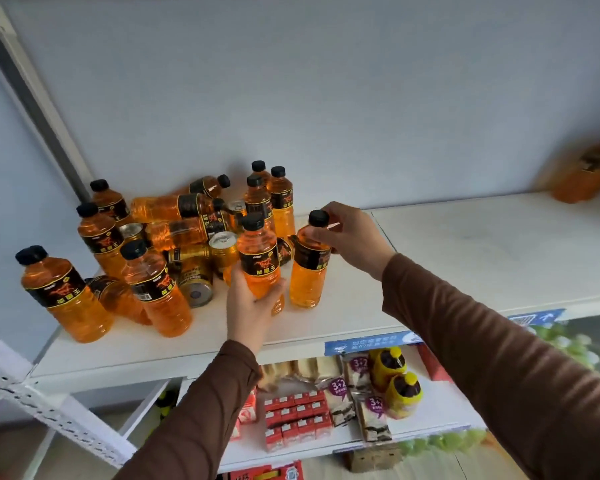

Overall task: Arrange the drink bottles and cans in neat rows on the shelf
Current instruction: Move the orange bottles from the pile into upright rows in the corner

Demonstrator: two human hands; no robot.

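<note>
Nearest, the left hand (253, 303) is wrapped around the lower body of an upright orange plastic drink bottle with a black cap (260, 261). Just right of it, the right hand (352, 237) pinches the neck of a second orange bottle (307, 268), seemingly standing on the white shelf board (465, 258). Sorting looks barely begun: farther left, bottles and gold cans (201, 271) lie jumbled. Next, both bottles need setting side by side on the bare board.

head view looks down, close, onto the shelf (326, 327) — no second view.
</note>
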